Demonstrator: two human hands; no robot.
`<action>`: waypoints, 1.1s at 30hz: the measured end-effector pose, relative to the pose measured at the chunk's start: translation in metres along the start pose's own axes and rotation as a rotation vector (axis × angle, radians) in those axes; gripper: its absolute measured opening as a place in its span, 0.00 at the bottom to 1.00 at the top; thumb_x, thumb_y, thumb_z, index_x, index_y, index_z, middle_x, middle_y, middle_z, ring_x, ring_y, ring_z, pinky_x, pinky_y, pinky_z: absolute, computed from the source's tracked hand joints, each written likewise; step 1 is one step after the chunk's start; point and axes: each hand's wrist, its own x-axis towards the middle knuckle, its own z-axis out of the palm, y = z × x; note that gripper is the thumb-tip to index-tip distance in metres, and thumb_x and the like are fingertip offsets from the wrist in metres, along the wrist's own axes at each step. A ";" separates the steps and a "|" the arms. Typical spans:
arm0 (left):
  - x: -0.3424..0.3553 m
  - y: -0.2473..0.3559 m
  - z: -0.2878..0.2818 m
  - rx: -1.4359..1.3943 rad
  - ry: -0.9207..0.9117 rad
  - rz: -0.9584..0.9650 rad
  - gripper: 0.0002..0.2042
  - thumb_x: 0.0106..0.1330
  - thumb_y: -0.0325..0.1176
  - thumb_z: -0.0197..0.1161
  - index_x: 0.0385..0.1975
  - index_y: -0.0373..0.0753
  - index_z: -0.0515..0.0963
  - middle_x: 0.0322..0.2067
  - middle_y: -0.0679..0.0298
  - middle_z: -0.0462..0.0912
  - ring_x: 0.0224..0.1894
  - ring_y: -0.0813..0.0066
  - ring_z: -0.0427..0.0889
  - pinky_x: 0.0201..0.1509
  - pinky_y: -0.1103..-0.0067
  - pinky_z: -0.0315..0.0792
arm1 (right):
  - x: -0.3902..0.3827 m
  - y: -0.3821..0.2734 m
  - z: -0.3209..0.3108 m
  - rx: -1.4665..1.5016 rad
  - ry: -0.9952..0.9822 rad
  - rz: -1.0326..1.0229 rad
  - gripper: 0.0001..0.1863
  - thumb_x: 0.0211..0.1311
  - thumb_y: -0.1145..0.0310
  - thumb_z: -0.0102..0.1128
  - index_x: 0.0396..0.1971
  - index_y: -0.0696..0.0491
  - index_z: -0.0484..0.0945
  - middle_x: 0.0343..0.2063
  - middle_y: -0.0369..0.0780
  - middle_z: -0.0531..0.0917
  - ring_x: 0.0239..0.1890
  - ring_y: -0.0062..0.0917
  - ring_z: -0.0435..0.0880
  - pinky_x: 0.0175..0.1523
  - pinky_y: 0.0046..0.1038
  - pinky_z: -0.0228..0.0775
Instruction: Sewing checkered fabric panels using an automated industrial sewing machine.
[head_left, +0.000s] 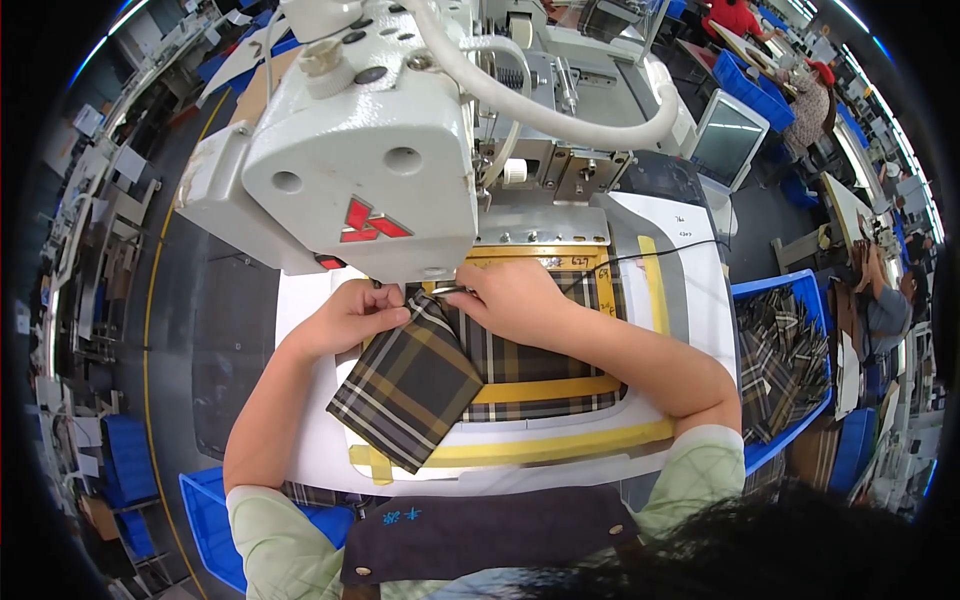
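Note:
A folded plaid fabric piece (408,385) in dark grey, brown and white lies tilted on the work plate, its upper corner below the sewing machine head (370,170). My left hand (365,315) is closed at that corner, thumb and fingers pinching the fabric. My right hand (515,298) is closed around a slim metal tool (448,291), whose tip is at the same corner; its exact kind is mostly hidden by my fingers. Under my right forearm a larger plaid fabric panel (530,355) lies within a yellow frame (545,391).
Yellow tape (560,446) edges the white work plate. To the right stands a blue crate (828,375) full of plaid pieces; another blue crate (205,520) sits at lower left. A screen (728,140) is at the back right. Co-workers sit at far right.

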 end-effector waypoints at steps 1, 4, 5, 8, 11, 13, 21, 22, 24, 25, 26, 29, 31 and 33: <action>-0.002 0.004 0.005 0.003 0.000 0.011 0.11 0.67 0.38 0.60 0.31 0.36 0.77 0.24 0.73 0.74 0.26 0.90 0.67 0.30 0.87 0.64 | -0.008 0.003 -0.007 -0.011 0.005 -0.001 0.16 0.62 0.55 0.55 0.31 0.54 0.75 0.18 0.42 0.80 0.21 0.38 0.80 0.27 0.37 0.71; -0.012 0.009 0.013 -0.419 -0.322 -0.036 0.34 0.68 0.56 0.49 0.66 0.37 0.59 0.54 0.59 0.74 0.48 0.72 0.77 0.49 0.77 0.73 | -0.043 0.013 -0.035 -0.087 0.028 0.258 0.15 0.62 0.56 0.56 0.39 0.52 0.74 0.26 0.44 0.82 0.29 0.39 0.82 0.34 0.38 0.72; -0.015 0.012 0.020 -0.440 -0.360 0.002 0.34 0.69 0.56 0.49 0.67 0.37 0.56 0.60 0.57 0.68 0.54 0.67 0.74 0.52 0.74 0.72 | -0.057 0.025 -0.039 -0.052 0.122 0.263 0.15 0.62 0.56 0.57 0.39 0.52 0.75 0.25 0.43 0.82 0.29 0.40 0.82 0.34 0.38 0.72; -0.015 0.030 0.055 -0.443 -0.385 0.091 0.35 0.70 0.55 0.47 0.68 0.37 0.52 0.69 0.55 0.53 0.67 0.58 0.61 0.62 0.69 0.66 | -0.102 0.043 -0.068 -0.177 0.222 0.482 0.14 0.62 0.58 0.57 0.40 0.52 0.77 0.28 0.43 0.81 0.31 0.39 0.81 0.36 0.34 0.71; -0.008 0.025 0.079 -0.375 -0.366 0.227 0.30 0.73 0.48 0.45 0.69 0.38 0.52 0.69 0.59 0.54 0.69 0.63 0.57 0.67 0.69 0.61 | -0.130 0.063 -0.071 -0.380 0.286 0.392 0.15 0.63 0.59 0.55 0.43 0.53 0.77 0.32 0.43 0.80 0.35 0.37 0.80 0.39 0.32 0.70; -0.009 0.027 0.094 -0.372 -0.333 0.321 0.24 0.74 0.41 0.44 0.66 0.38 0.57 0.67 0.59 0.58 0.68 0.65 0.59 0.67 0.69 0.60 | -0.131 0.059 -0.074 -0.529 0.348 0.250 0.16 0.64 0.60 0.54 0.45 0.54 0.76 0.35 0.44 0.80 0.37 0.37 0.79 0.41 0.31 0.70; -0.007 0.014 0.103 0.571 0.116 0.638 0.14 0.61 0.20 0.53 0.46 0.37 0.73 0.50 0.57 0.73 0.57 0.57 0.71 0.59 0.67 0.67 | -0.051 0.016 -0.074 0.838 -0.163 0.604 0.25 0.71 0.51 0.40 0.58 0.50 0.70 0.39 0.36 0.81 0.39 0.16 0.77 0.45 0.21 0.68; -0.008 0.012 0.101 0.573 0.112 0.642 0.14 0.61 0.20 0.53 0.46 0.37 0.73 0.50 0.57 0.73 0.57 0.57 0.71 0.59 0.67 0.67 | -0.046 0.022 -0.077 0.837 -0.158 0.605 0.25 0.71 0.51 0.40 0.58 0.50 0.70 0.39 0.36 0.81 0.39 0.16 0.77 0.45 0.21 0.68; -0.014 0.007 0.091 0.869 0.420 0.598 0.13 0.60 0.22 0.55 0.44 0.37 0.74 0.48 0.58 0.75 0.56 0.58 0.72 0.57 0.68 0.68 | -0.039 0.035 -0.084 1.020 -0.117 0.771 0.28 0.71 0.47 0.35 0.59 0.51 0.69 0.38 0.36 0.81 0.40 0.16 0.78 0.46 0.19 0.68; -0.015 0.005 0.084 0.868 0.417 0.599 0.13 0.60 0.22 0.55 0.44 0.37 0.74 0.48 0.58 0.75 0.56 0.58 0.72 0.57 0.68 0.68 | -0.040 0.041 -0.089 1.176 -0.100 0.743 0.25 0.70 0.51 0.44 0.58 0.52 0.70 0.38 0.36 0.81 0.41 0.16 0.78 0.48 0.20 0.69; -0.014 0.006 0.075 0.930 0.495 0.457 0.13 0.59 0.24 0.57 0.45 0.37 0.74 0.49 0.60 0.75 0.55 0.60 0.72 0.57 0.68 0.68 | -0.042 0.045 -0.086 1.175 -0.097 0.747 0.25 0.70 0.51 0.44 0.58 0.52 0.70 0.38 0.36 0.81 0.41 0.16 0.78 0.48 0.20 0.69; -0.016 0.002 0.060 1.089 0.580 0.343 0.15 0.58 0.28 0.60 0.46 0.39 0.75 0.50 0.63 0.76 0.54 0.62 0.72 0.58 0.68 0.66 | -0.041 0.036 -0.072 0.167 0.175 0.315 0.22 0.58 0.67 0.61 0.52 0.56 0.73 0.42 0.39 0.82 0.44 0.25 0.80 0.54 0.30 0.69; -0.016 -0.003 0.056 1.180 0.573 0.390 0.16 0.57 0.30 0.61 0.46 0.39 0.76 0.50 0.65 0.76 0.54 0.64 0.72 0.60 0.67 0.65 | -0.043 0.015 -0.052 0.064 0.093 0.119 0.22 0.58 0.65 0.61 0.52 0.56 0.73 0.45 0.39 0.81 0.47 0.28 0.79 0.56 0.32 0.68; -0.017 -0.003 0.054 1.338 0.562 0.414 0.17 0.56 0.32 0.62 0.47 0.41 0.76 0.51 0.67 0.76 0.54 0.66 0.72 0.62 0.67 0.62 | -0.042 -0.003 -0.033 -0.045 0.015 -0.067 0.23 0.57 0.64 0.61 0.52 0.56 0.73 0.48 0.39 0.80 0.50 0.31 0.78 0.58 0.33 0.66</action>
